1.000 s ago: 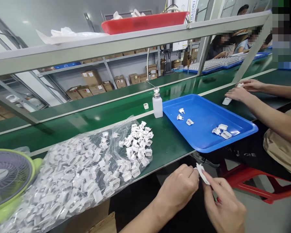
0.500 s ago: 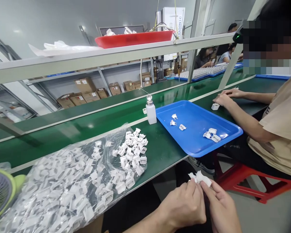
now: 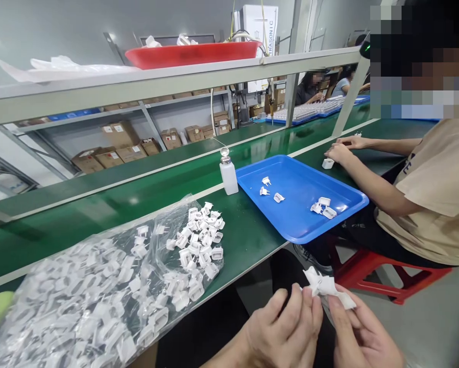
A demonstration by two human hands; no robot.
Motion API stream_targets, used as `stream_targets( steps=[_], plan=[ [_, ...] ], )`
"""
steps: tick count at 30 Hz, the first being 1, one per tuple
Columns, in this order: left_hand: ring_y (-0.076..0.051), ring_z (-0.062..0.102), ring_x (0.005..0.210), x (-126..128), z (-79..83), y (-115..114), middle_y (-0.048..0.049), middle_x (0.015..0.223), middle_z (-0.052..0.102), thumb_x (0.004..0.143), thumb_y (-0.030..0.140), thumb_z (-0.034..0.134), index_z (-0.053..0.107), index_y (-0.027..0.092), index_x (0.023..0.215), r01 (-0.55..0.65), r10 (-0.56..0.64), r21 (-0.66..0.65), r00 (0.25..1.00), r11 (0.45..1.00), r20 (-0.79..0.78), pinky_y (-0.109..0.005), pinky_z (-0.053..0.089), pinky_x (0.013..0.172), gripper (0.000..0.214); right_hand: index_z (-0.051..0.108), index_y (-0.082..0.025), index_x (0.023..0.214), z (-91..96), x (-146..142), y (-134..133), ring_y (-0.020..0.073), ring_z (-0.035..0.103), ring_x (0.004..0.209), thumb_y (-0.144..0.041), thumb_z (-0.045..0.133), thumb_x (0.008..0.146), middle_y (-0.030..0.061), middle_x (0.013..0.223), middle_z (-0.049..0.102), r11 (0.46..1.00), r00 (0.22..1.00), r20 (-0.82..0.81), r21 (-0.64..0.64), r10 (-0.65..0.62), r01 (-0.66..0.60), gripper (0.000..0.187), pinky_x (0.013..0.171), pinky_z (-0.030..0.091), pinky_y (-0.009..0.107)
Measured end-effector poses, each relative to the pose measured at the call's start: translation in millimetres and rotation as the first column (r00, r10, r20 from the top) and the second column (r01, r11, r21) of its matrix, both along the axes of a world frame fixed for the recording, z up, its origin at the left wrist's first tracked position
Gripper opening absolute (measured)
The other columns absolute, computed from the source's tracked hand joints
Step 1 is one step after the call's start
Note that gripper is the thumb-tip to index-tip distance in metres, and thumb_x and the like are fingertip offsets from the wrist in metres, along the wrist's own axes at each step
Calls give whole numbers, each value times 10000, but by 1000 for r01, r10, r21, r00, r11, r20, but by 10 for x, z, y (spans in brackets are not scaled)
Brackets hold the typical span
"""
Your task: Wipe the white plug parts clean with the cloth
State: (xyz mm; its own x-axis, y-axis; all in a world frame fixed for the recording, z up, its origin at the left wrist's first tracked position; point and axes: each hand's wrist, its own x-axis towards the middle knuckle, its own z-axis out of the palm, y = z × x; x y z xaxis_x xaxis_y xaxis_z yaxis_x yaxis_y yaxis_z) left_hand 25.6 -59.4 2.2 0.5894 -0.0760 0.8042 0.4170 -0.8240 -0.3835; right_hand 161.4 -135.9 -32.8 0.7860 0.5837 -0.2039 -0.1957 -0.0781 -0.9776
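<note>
Fingers (image 3: 342, 317) Pinch Crumpled White Sheet (image 3: 331, 286) Short of Bench Edge

Thumb and fingers of the right hand (image 3: 367, 332) are closed on the right end of the sheet, which sticks up in loose folds above the fingertips. The left hand (image 3: 283, 327), its fingers bent and drawn together, has its tips against the sheet's left end; the thumb is hidden, so whether it clasps the sheet cannot be told. Nor can it be seen if the folds cover anything.

Both hands are off the near edge of a green bench (image 3: 248, 235). Beyond them on the bench lies a blue tray (image 3: 290, 220) with six small white plug pieces (image 3: 278, 197) in two groups of three. A white bottle (image 3: 230, 179) with a metal top stands upright just beside the tray's left corner. Farther left, a heap of similar pieces (image 3: 200, 235) spreads at the end of a clear plastic bag (image 3: 152, 255) full of more.

To the right, a co-worker in a tan shirt (image 3: 439, 174) sits on a red stool (image 3: 370, 271), hands (image 3: 340, 151) on the bench beside a white piece (image 3: 328, 163). Above the bench, a rail shelf (image 3: 168, 76) carries a red tray (image 3: 194, 55); cardboard boxes (image 3: 129, 153) fill racks behind.
</note>
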Motion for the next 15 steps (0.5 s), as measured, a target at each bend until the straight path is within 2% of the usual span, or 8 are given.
stream_targets(
  steps=[6,11,13,15],
  plan=[
    [-270,676,1257,-15,-7,-35,-96,1071,831,986,85,448,765,31,1125,19,-22,-160,1000,987,-12,-359,526,1017,350,744,-160,1266,-41,-27,-18,206,800,844,-553,894,710,120,1080,824,999,999,-44,46,-11,13,697,760,603,136],
    [-266,703,1219,-11,9,-24,-83,1057,837,999,75,460,765,44,1112,8,-11,-191,1000,982,-12,-355,553,980,327,752,-159,1217,-76,4,24,260,795,955,-496,912,705,117,1066,827,995,990,-138,97,25,-12,634,803,624,185],
    [-269,726,1182,3,-15,1,-95,1037,840,983,78,501,759,29,1115,16,-17,-200,1000,980,-3,-349,564,973,294,762,-163,1175,-23,22,52,275,789,987,-508,916,691,105,1018,835,995,985,-165,93,55,-39,614,818,626,193],
    [-268,746,1148,16,-43,41,-111,996,843,962,63,524,752,8,1113,51,-43,-217,998,975,43,-336,574,970,279,774,-168,1126,72,27,85,272,795,959,-559,900,687,95,977,839,996,989,-120,34,87,-84,601,787,626,176]
  ],
)
